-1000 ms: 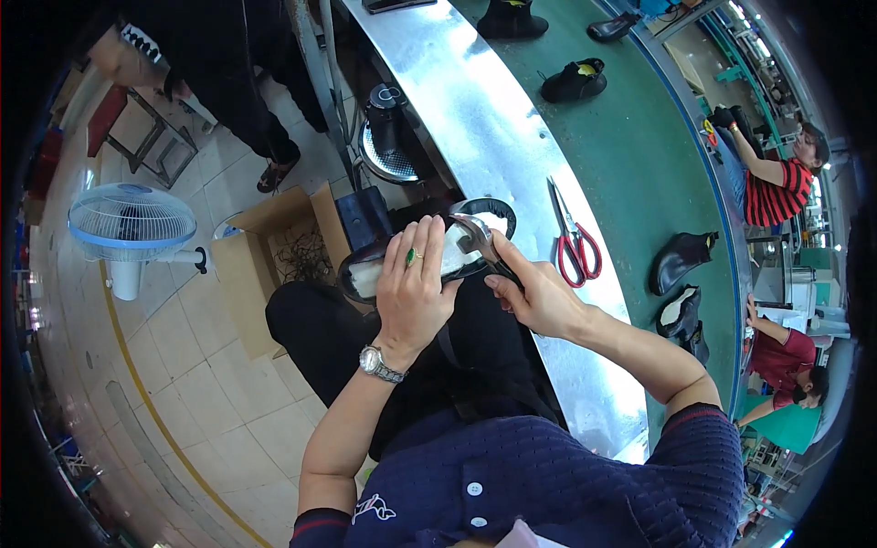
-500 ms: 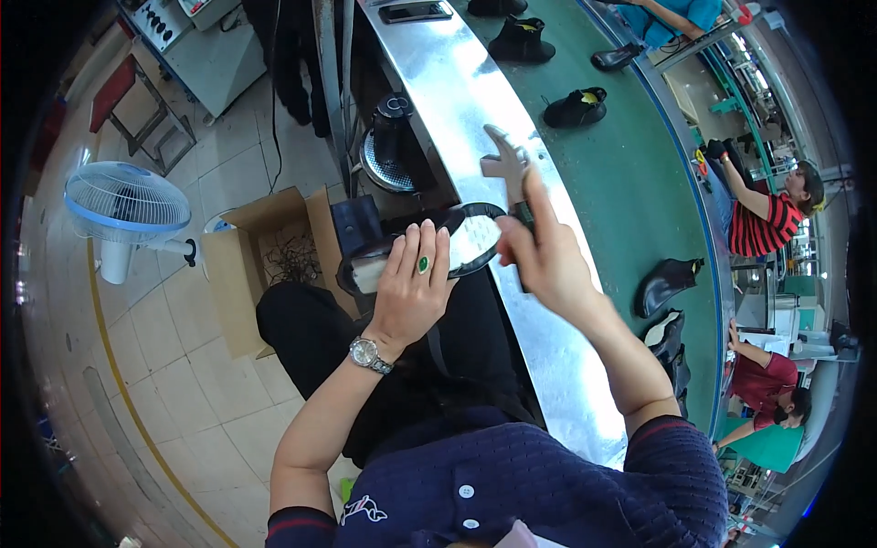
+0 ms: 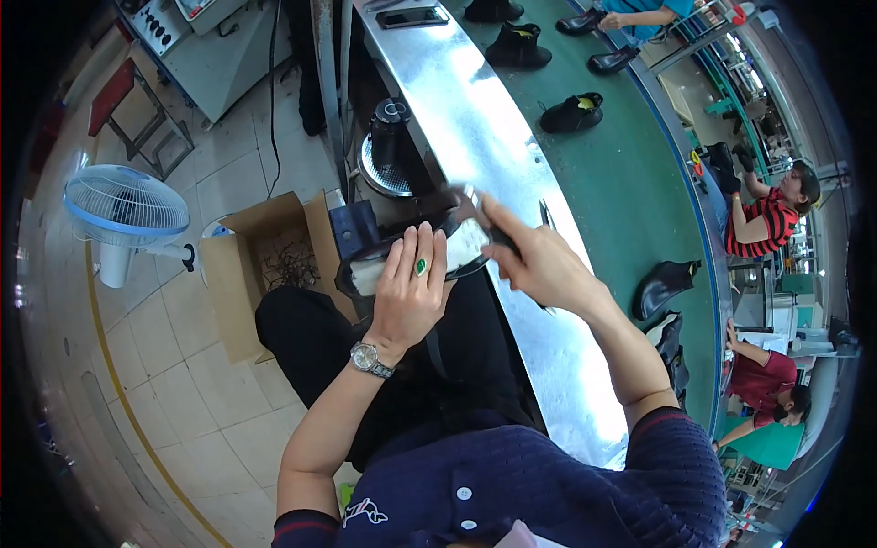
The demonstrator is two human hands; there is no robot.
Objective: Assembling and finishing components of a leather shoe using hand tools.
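Observation:
Sole side up, a black shoe with a white bottom lies across my lap beside the metal bench. My left hand, with a green ring, presses over its middle, fingers together and holding it. In my right hand is a steel hand tool with a dark handle and a hammer-like head; its exact kind is blurred. The tool's head is at the shoe's far right end, over the white bottom. Whether it touches cannot be made out. Part of a thin pointed object shows on the bench behind my right hand.
An open carton with dark scraps stands left of my knees, near a fan. A phone lies on the bench. Black boots sit on the green conveyor. Co-workers sit along its far side.
My right hand has brought the tool down and leftward onto the shoe's end area. My left hand and the shoe stay in place. A co-worker's hand at the top right has moved to a boot.

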